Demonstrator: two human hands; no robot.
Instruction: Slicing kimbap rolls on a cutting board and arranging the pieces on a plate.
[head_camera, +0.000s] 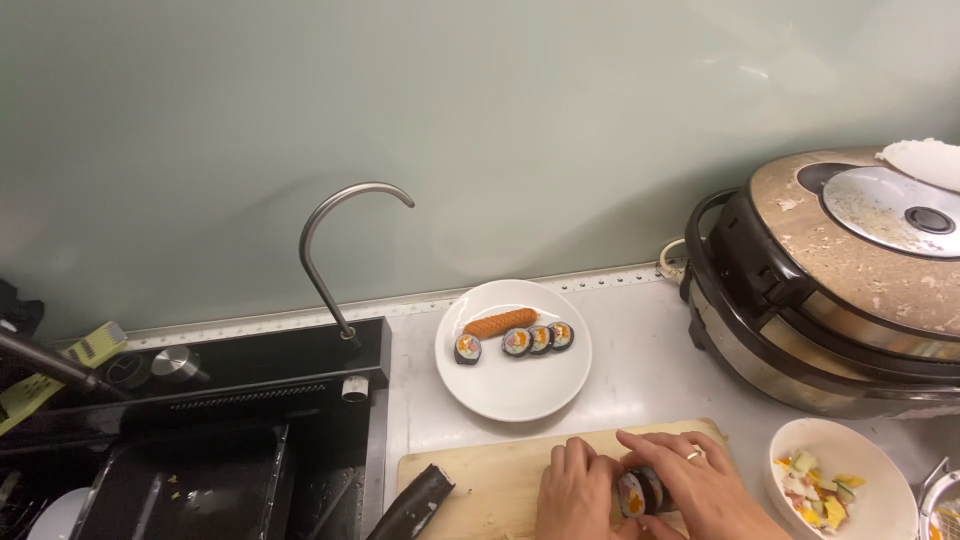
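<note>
My left hand (572, 492) and my right hand (695, 485) press together around a few cut slices of seaweed rice roll (642, 492) on a wooden cutting board (480, 480). The slices show orange and yellow filling. An uncut dark roll (413, 503) lies at the board's left end. Beyond the board stands a white plate (512, 385) with several roll slices (516, 341) in a row and an orange fried stick (500, 322) behind them.
A black sink (200, 470) with a curved metal tap (330, 255) fills the left. A large rice cooker (840, 280) stands at the right. A white bowl (842, 490) with chopped yellow and pale bits sits by my right hand.
</note>
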